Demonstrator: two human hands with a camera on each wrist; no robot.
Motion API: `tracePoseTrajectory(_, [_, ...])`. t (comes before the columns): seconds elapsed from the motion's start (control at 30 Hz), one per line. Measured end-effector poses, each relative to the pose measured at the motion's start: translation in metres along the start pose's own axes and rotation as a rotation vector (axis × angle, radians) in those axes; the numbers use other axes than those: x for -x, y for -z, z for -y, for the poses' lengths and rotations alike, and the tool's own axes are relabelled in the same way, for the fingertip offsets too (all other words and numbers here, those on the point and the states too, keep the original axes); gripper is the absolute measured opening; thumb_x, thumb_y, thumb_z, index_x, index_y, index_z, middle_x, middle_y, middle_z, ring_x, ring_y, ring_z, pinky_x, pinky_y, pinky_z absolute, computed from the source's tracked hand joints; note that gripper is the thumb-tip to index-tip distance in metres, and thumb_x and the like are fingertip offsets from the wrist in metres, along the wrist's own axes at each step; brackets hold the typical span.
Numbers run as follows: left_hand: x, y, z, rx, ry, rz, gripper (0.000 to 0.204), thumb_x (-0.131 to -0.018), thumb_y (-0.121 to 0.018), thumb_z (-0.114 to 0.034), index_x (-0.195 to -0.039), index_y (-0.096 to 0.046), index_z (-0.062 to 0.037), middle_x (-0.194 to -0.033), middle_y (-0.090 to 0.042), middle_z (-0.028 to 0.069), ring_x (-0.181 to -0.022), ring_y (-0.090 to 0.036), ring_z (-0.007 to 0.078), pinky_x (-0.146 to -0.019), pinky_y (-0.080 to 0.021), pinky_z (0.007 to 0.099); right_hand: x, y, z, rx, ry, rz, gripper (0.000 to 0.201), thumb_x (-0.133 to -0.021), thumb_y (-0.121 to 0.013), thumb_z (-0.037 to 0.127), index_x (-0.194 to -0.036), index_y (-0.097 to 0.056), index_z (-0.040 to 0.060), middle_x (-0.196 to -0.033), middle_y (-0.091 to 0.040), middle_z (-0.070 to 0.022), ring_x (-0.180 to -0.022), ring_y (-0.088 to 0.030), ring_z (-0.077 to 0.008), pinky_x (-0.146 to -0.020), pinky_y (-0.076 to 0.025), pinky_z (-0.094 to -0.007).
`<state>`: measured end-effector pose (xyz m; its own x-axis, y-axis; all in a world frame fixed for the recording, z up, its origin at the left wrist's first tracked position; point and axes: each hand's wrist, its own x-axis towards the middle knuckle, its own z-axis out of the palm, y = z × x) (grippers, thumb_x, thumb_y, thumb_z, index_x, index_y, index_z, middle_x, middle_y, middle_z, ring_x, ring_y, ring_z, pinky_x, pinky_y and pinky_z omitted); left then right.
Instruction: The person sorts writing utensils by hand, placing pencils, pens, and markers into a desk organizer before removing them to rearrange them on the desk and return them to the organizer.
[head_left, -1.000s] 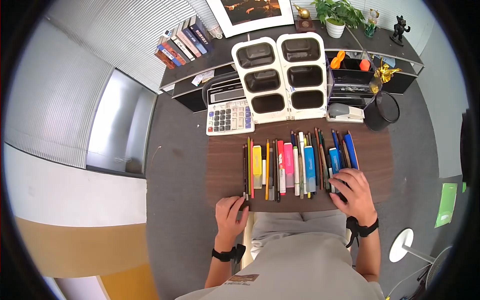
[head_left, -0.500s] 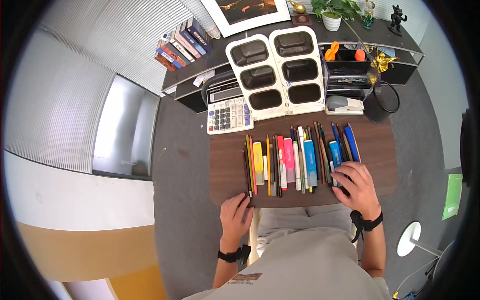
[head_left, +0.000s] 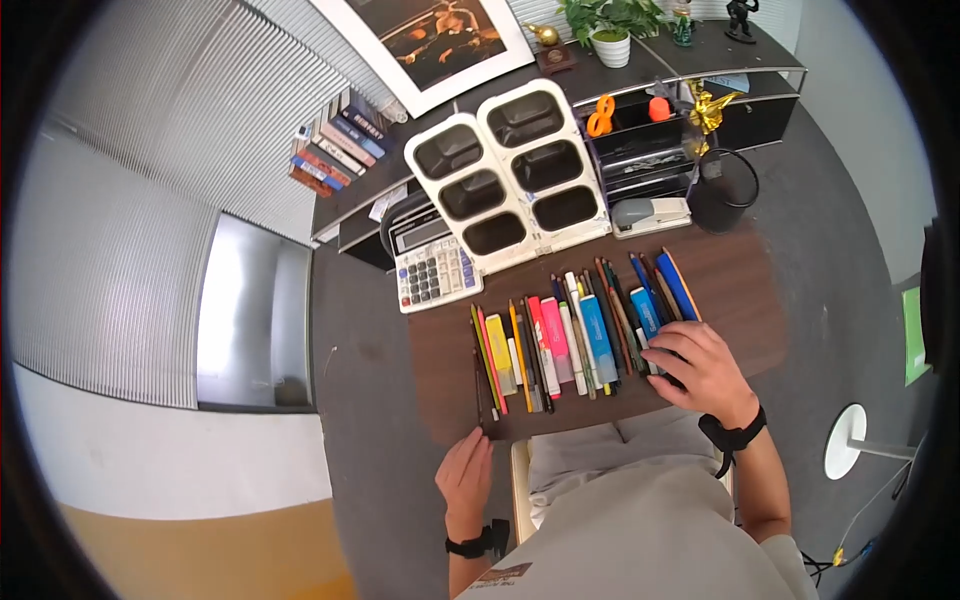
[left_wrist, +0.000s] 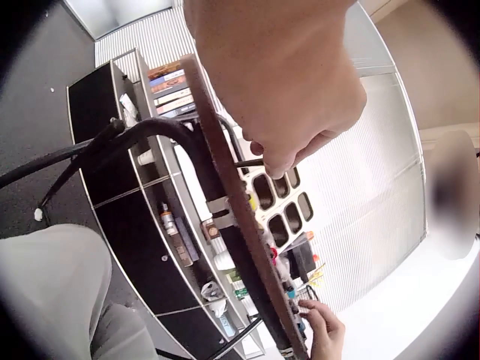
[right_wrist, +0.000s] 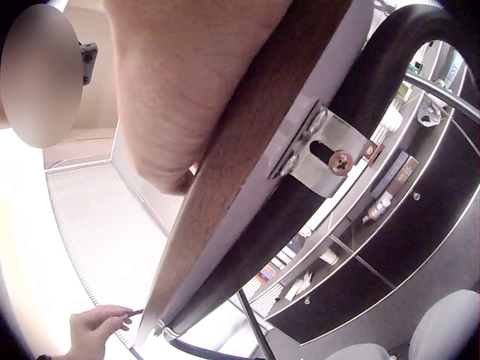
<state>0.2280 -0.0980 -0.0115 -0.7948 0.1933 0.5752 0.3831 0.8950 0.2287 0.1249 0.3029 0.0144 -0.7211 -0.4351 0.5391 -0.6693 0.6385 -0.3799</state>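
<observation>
My left hand is at the table's near left edge, pinching the lower end of a dark pencil between thumb and fingers. That pencil stands slightly apart from the row; in the left wrist view the pencil pokes out from the fingertips. Beside it lie an olive-green pencil, a pink pencil and a yellow highlighter. At the row's right end my right hand rests with loosely bent fingers over the lower ends of several pens, by a blue highlighter. Its palm side is hidden.
Pens, pencils and highlighters lie side by side across the brown table. Behind them stand a calculator, a white organizer with dark compartments, a stapler and a black mesh pen cup.
My left hand has drawn the dark pencil slightly toward me, away from the row. The right hand stays by the right-hand pens. The head view has turned and shifted.
</observation>
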Motion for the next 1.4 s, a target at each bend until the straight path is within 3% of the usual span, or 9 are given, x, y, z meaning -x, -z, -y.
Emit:
tracePoseTrajectory(0.23, [-0.022, 0.029, -0.016, 0.071, 0.303, -0.412, 0.014, -0.09, -0.077, 0.008, -0.103, -0.078, 0.0029, -0.11, -0.079, 0.0194, -0.096, -0.078, 0.0351, -0.081, -0.066, 0.0424, 0.004, -0.002, -0.002, -0.007, 0.009, -0.046, 0.034, -0.083, -0.085, 0.017, -0.115, -0.078, 0.0089, -0.118, -0.07, -0.0052, -0.117, -0.066, -0.027, -0.097, -0.056, -0.044])
tracePoseTrajectory(0.33, [-0.038, 0.03, -0.029, 0.072, 0.147, -0.477, 0.012, -0.089, -0.073, 0.01, -0.098, -0.077, 0.004, -0.105, -0.079, 0.0193, -0.093, -0.077, 0.0364, -0.082, -0.064, 0.0442, 0.004, 0.002, 0.002, 0.011, 0.018, -0.063, 0.034, -0.085, -0.085, 0.016, -0.117, -0.078, 0.0096, -0.118, -0.07, -0.0049, -0.116, -0.067, -0.0267, -0.097, -0.056, -0.0437])
tracePoseTrajectory(0.43, [-0.048, 0.03, -0.05, 0.153, -0.044, -0.311, 0.008, -0.089, -0.078, 0.006, -0.094, -0.076, 0.0002, -0.106, -0.08, 0.0175, -0.088, -0.079, 0.0351, -0.079, -0.067, 0.0419, 0.002, 0.003, 0.019, -0.032, 0.038, -0.111, 0.035, -0.087, -0.084, 0.018, -0.121, -0.078, 0.0111, -0.112, -0.072, -0.0043, -0.108, -0.07, -0.0246, -0.093, -0.056, -0.041])
tracePoseTrajectory(0.57, [-0.07, 0.021, -0.076, 0.418, -0.286, -0.088, 0.019, -0.088, -0.084, 0.0, -0.106, -0.078, -0.0021, -0.111, -0.08, 0.0132, -0.092, -0.08, 0.0302, -0.081, -0.067, 0.0404, -0.007, -0.004, 0.065, -0.085, 0.126, -0.096, 0.038, -0.089, -0.083, 0.019, -0.126, -0.077, 0.0111, -0.1, -0.072, -0.0022, -0.092, -0.071, -0.0211, -0.08, -0.058, -0.0358])
tracePoseTrajectory(0.67, [-0.074, 0.003, -0.087, 0.474, -0.45, -0.071, 0.027, -0.081, -0.091, -0.007, -0.105, -0.079, -0.0044, -0.115, -0.079, 0.0132, -0.09, -0.079, 0.0294, -0.078, -0.067, 0.0397, -0.003, -0.019, 0.084, -0.176, 0.102, -0.042, 0.044, -0.089, -0.083, 0.019, -0.131, -0.074, 0.0099, -0.096, -0.07, -0.0022, -0.088, -0.071, -0.0218, -0.077, -0.058, -0.0352])
tracePoseTrajectory(0.77, [-0.068, -0.006, -0.094, 0.397, -0.504, -0.052, 0.034, -0.087, -0.091, -0.016, -0.116, -0.077, -0.008, -0.124, -0.076, 0.0089, -0.101, -0.076, 0.0244, -0.087, -0.066, 0.0358, 0.004, -0.029, 0.085, -0.254, 0.07, 0.06, 0.045, -0.085, -0.085, 0.016, -0.129, -0.075, 0.0116, -0.1, -0.073, -0.0043, -0.091, -0.073, -0.0235, -0.08, -0.06, -0.0357])
tracePoseTrajectory(0.87, [-0.073, -0.02, -0.087, 0.461, -0.51, -0.144, 0.044, -0.078, -0.096, -0.021, -0.116, -0.077, -0.0084, -0.112, -0.074, 0.0095, -0.093, -0.076, 0.0278, -0.08, -0.066, 0.0393, 0.0, -0.024, 0.085, -0.311, 0.025, 0.06, 0.046, -0.086, -0.086, 0.019, -0.129, -0.074, 0.0093, -0.102, -0.073, -0.0078, -0.093, -0.073, -0.0269, -0.082, -0.061, -0.038])
tracePoseTrajectory(1.17, [-0.066, -0.023, -0.009, 0.237, 0.046, -0.144, 0.053, -0.082, -0.09, -0.019, -0.13, -0.072, -0.0083, -0.124, -0.066, 0.0125, -0.104, -0.067, 0.0339, -0.09, -0.056, 0.046, -0.034, -0.002, 0.066, -0.363, -0.062, 0.013, 0.061, -0.072, -0.099, 0.021, -0.125, -0.075, 0.0034, -0.111, -0.078, -0.0105, -0.094, -0.073, -0.0263, -0.085, -0.06, -0.0377])
tracePoseTrajectory(1.4, [-0.049, -0.049, -0.002, 0.185, 0.174, -0.144, 0.047, -0.086, -0.086, -0.018, -0.13, -0.072, -0.0073, -0.126, -0.067, 0.0116, -0.109, -0.067, 0.0328, -0.093, -0.055, 0.0446, -0.066, -0.011, 0.044, -0.461, -0.367, 0.016, 0.042, -0.089, -0.084, 0.003, -0.129, -0.072, -0.0011, -0.114, -0.08, -0.011, -0.097, -0.075, -0.0174, -0.091, -0.06, -0.0324])
